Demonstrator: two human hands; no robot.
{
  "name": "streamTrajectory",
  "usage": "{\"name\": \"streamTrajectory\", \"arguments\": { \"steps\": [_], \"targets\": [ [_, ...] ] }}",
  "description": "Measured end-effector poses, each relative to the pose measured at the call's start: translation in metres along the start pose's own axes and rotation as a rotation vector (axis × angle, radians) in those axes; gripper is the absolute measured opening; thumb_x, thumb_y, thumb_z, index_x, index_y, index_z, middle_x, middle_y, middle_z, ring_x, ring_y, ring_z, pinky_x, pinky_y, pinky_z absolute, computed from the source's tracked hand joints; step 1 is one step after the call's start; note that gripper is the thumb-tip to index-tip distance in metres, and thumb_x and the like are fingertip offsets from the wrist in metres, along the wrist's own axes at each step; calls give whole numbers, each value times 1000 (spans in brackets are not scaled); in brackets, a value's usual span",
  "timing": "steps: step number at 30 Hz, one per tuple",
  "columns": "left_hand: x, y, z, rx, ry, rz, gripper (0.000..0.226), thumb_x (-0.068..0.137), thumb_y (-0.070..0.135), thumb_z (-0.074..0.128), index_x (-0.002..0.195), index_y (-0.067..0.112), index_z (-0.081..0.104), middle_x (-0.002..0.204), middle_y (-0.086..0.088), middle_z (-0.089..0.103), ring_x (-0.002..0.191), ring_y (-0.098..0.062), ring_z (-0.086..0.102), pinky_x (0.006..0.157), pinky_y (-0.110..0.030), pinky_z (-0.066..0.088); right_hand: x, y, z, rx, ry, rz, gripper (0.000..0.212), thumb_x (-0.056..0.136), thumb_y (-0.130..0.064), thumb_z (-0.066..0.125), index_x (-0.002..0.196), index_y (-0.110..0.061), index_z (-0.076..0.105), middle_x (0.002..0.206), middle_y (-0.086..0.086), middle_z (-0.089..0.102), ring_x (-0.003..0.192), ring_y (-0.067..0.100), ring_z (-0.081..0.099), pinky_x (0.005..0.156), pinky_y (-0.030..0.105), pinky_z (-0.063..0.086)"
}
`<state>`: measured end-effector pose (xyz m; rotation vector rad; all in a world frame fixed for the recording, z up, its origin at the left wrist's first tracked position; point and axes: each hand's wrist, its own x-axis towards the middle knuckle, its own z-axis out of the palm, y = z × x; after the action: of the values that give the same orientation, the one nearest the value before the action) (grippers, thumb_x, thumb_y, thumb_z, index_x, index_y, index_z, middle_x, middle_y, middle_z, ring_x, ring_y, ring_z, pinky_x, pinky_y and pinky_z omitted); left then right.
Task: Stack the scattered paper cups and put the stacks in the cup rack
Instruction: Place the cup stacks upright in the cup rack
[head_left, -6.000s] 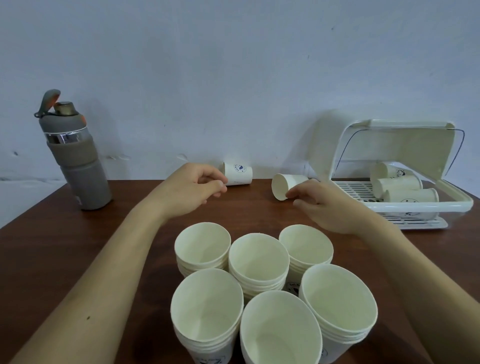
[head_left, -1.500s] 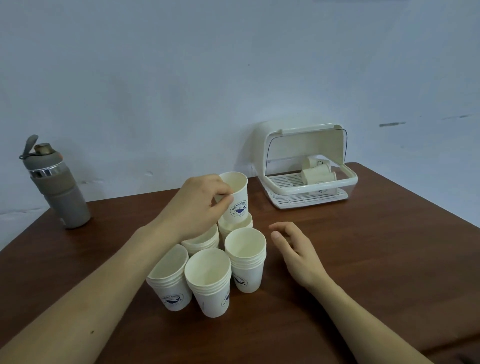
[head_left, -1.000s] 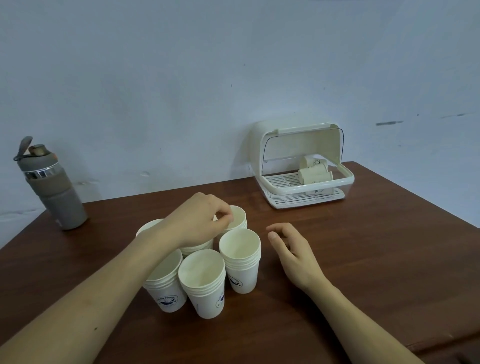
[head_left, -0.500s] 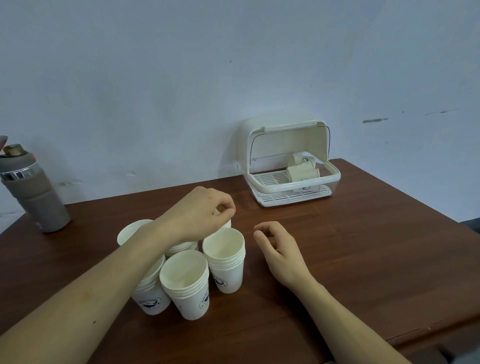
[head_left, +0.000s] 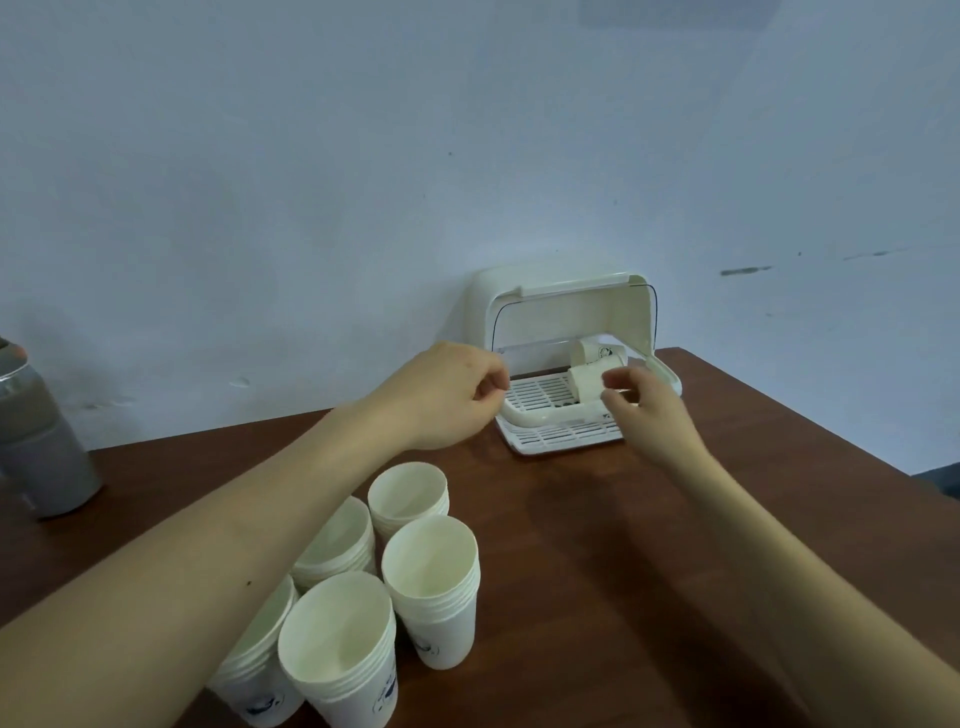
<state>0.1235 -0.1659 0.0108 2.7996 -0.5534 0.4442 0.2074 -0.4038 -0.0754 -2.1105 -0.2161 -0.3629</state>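
Five paper cup stacks (head_left: 430, 582) are standing bunched on the near left of the table (head_left: 675, 545), well apart from the cup rack (head_left: 540, 415). They look light and thin-walled, probably crushing easily, so a gentle wrap around a stack's side seems best.

- Left hand (head_left: 447, 397) is hovering by the rack rim, fingers curled in, nothing visible in it.
- Right hand (head_left: 649, 415) is reaching half-open at the lying cups (head_left: 587, 382) inside the rack; contact is unclear.

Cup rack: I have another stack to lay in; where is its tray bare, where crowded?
In the cup rack, the slatted tray is bare on its left half, between the left wall and the lying cups. The right half is crowded: the cups lie there and the right hand hovers in front. The left hand overlaps the left edge.
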Motion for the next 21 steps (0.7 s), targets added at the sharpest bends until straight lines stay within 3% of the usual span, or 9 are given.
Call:
{"name": "streamTrajectory", "arguments": {
  "steps": [4, 7, 10, 12, 14, 16, 18, 19, 21],
  "targets": [
    [31, -1, 24, 101, -98, 43, 26, 92, 19, 50, 109, 14, 70, 105, -2, 71, 95, -19, 64, 84, -36, 53, 43, 27, -3, -195, 94, 84, 39, 94, -13, 52, 132, -9, 61, 130, 8, 66, 123, 27, 57, 97, 35, 44],
    [51, -6, 46, 217, -181, 86, 24, 93, 23, 47, 108, 15, 64, 108, -3, 65, 100, -23, 60, 85, -42, 52, 64, 37, 5, -296, 130, 96, 41, 92, -19, 50, 130, -11, 61, 128, 11, 67, 122, 34, 56, 99, 46, 49],
    [75, -12, 60, 247, -190, 101, 25, 93, 25, 46, 110, 16, 63, 111, -2, 62, 103, -24, 60, 86, -44, 53, 82, 39, 10, -444, 109, 114, 34, 90, -21, 51, 118, -8, 66, 114, 12, 69, 109, 38, 59, 88, 44, 50],
    [91, -16, 67, 258, -185, 107, 25, 93, 25, 45, 109, 15, 63, 111, -3, 63, 103, -24, 60, 86, -44, 53, 90, 40, 13, -521, 64, 135, 19, 86, -20, 52, 94, -7, 64, 90, 10, 67, 91, 37, 60, 78, 40, 45],
    [104, -20, 76, 259, -192, 99, 26, 93, 26, 45, 109, 15, 63, 112, -3, 63, 103, -24, 60, 86, -44, 53, 96, 44, 17, -567, 37, 170, 12, 84, -20, 52, 76, -12, 52, 72, 4, 57, 78, 32, 56, 77, 38, 37],
    [114, -25, 86, 253, -203, 75, 26, 93, 28, 45, 109, 16, 62, 112, -2, 63, 104, -25, 60, 86, -45, 54, 100, 46, 21, -583, 36, 167, 11, 82, -18, 51, 72, -14, 48, 69, 2, 54, 73, 30, 53, 80, 41, 36],
    [123, -29, 96, 245, -216, 48, 27, 93, 29, 46, 110, 16, 62, 113, -3, 63, 105, -25, 59, 87, -45, 53, 107, 49, 21, -543, -11, 132, 11, 82, -14, 49, 80, -16, 59, 77, 4, 62, 81, 33, 59, 83, 42, 44],
    [129, -31, 102, 238, -224, 31, 27, 94, 30, 47, 112, 16, 62, 114, -4, 64, 106, -25, 59, 88, -45, 53, 113, 51, 18, -491, -62, 124, 21, 84, -13, 48, 93, -17, 67, 88, 4, 69, 89, 32, 63, 86, 43, 51],
    [139, -34, 111, 220, -247, -19, 29, 94, 31, 49, 114, 13, 61, 117, -6, 64, 108, -26, 58, 90, -45, 52, 121, 52, 10, -308, -126, 145, 36, 88, -10, 46, 116, -19, 66, 102, -1, 76, 102, 25, 66, 91, 45, 55]
  ]
}}
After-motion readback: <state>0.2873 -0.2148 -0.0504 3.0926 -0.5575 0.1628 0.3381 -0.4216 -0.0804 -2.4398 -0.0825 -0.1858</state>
